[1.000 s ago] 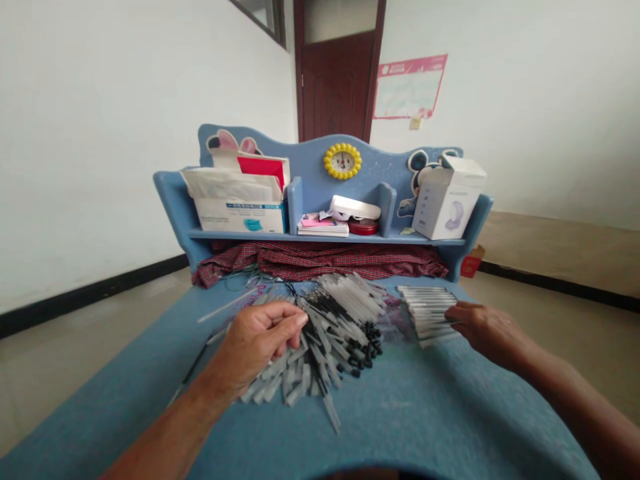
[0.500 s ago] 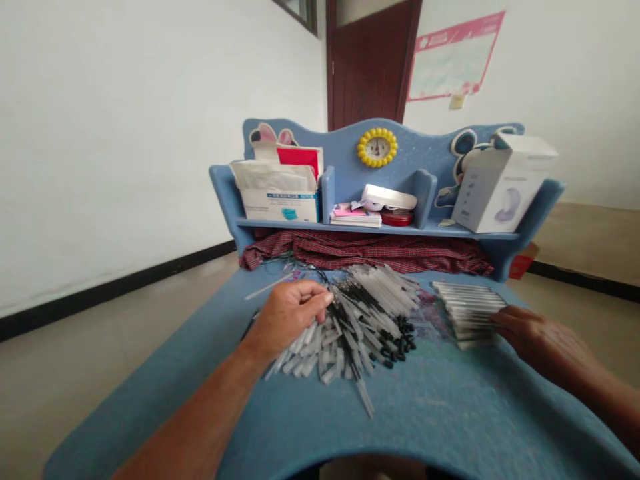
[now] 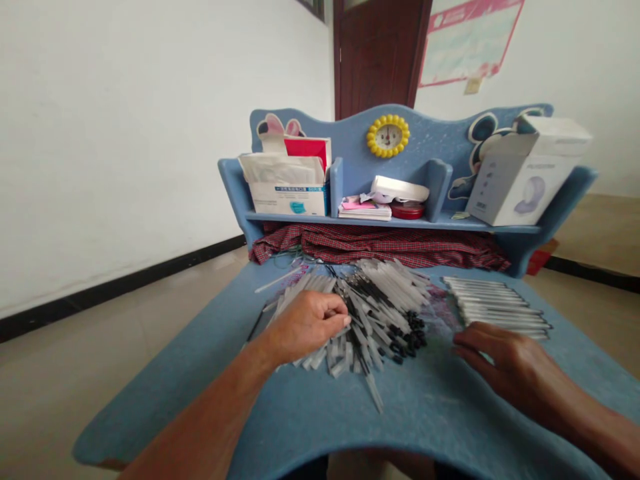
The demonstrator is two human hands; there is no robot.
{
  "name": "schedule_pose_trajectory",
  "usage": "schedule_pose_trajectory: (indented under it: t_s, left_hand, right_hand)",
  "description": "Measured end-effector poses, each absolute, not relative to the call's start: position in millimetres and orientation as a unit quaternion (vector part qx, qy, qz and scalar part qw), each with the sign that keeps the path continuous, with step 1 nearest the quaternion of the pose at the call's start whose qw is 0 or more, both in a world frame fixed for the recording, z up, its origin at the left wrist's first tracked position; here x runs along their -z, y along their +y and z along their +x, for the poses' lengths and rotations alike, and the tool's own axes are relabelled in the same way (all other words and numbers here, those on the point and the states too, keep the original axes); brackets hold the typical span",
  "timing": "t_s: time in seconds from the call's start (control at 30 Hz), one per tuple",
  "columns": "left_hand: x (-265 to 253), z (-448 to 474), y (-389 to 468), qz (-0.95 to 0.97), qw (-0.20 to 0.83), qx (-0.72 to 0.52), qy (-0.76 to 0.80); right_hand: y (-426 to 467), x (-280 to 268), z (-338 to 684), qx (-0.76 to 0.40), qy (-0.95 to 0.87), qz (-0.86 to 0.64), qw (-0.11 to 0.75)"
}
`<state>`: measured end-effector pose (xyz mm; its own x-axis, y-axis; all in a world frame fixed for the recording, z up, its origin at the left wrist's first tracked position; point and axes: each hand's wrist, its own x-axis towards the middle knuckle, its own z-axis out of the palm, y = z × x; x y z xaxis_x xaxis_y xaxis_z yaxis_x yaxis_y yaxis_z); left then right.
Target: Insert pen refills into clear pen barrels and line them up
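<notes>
My left hand (image 3: 311,327) is closed, thumb pressed to forefinger, over a loose pile of pen parts; anything in the pinch is too small to make out. The pile holds translucent pen barrels (image 3: 395,287), black-tipped refills (image 3: 363,347) and small black caps (image 3: 413,332). To the right, a neat row of pens (image 3: 495,307) lies side by side on the blue table (image 3: 420,413). My right hand (image 3: 510,357) is just in front of that row, its fingers bent forward and the thumb a little apart, with nothing visible in them.
Behind the pile, a red checked cloth (image 3: 380,245) lies under the table's raised shelf (image 3: 310,217). On it stand a mask box (image 3: 290,199), a stack of papers (image 3: 365,212), a red tin (image 3: 407,211) and a white carton (image 3: 530,177). A yellow flower-shaped clock (image 3: 388,136) is mounted above.
My right hand has drawn back from the right part of the pen row, moving left and nearer to me. My left hand stays pinched above the pile. The view has shifted slightly.
</notes>
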<state>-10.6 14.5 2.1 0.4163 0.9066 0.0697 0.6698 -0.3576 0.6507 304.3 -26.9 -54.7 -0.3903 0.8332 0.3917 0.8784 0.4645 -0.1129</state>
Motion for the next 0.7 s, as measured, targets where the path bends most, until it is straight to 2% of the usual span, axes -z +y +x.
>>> schedule_pose_trajectory:
  t_s: [0.07,0.17,0.5,0.7]
  left_hand:
    - [0,-11,16,0.803,0.252,-0.213,0.497]
    - [4,-12,18,0.814,0.215,-0.213,0.496]
    - [10,-10,20,0.806,0.12,-0.212,0.54]
    - [20,-5,22,0.783,0.089,-0.204,0.581]
  right_hand:
    - [-30,48,279,-0.016,-0.863,-0.474,0.171]
    - [-25,38,252,-0.062,-0.865,-0.474,0.153]
    - [31,13,216,0.015,-0.792,-0.604,0.086]
    - [60,10,206,-0.004,-0.758,-0.651,0.044]
